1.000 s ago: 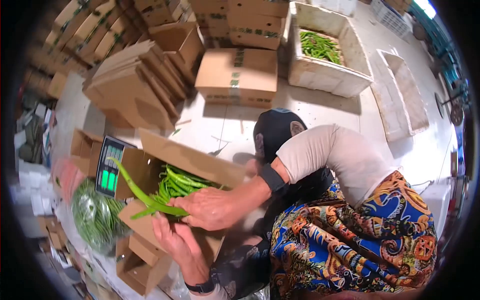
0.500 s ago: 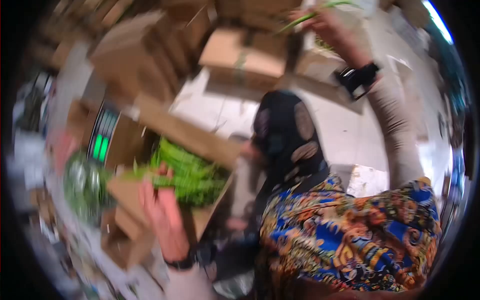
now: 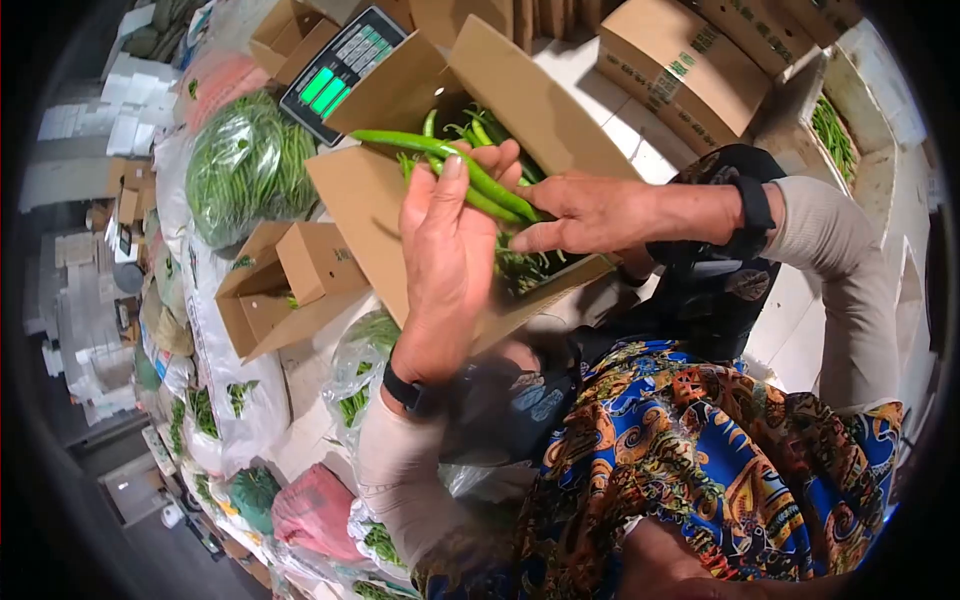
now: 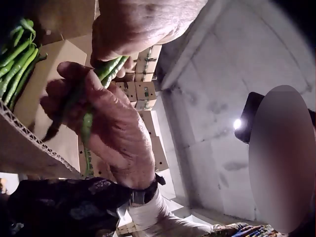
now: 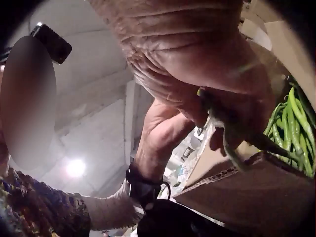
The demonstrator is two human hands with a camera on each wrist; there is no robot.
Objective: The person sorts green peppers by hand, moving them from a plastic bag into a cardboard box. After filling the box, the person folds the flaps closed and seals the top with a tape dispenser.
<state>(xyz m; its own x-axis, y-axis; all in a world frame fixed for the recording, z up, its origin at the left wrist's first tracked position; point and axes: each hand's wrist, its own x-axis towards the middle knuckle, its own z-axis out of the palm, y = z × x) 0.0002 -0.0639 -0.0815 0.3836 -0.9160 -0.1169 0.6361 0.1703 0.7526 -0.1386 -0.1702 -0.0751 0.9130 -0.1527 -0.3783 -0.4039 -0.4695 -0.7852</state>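
Observation:
Long green chili peppers [image 3: 400,141] lie across my left hand [image 3: 445,255], its thumb pressed over them and its fingers bent beneath. From the right, my right hand [image 3: 600,210] pinches their near ends between thumb and fingers. Both hands are above an open cardboard carton [image 3: 540,100] that holds more green chili peppers [image 5: 294,123]. In the left wrist view, pepper lengths [image 4: 111,71] show between the two hands, partly covered by fingers.
A scale with a lit green display [image 3: 335,80] stands behind the carton. Left of it sits a plastic bag of green peppers [image 3: 250,170], with a smaller open box [image 3: 300,280] below. A foam box [image 3: 885,165] with peppers and a closed carton [image 3: 680,70] are at the right.
My right hand reached out over the foam box holding a pepper, then came back to meet the left hand above the carton. The head view has turned toward the left.

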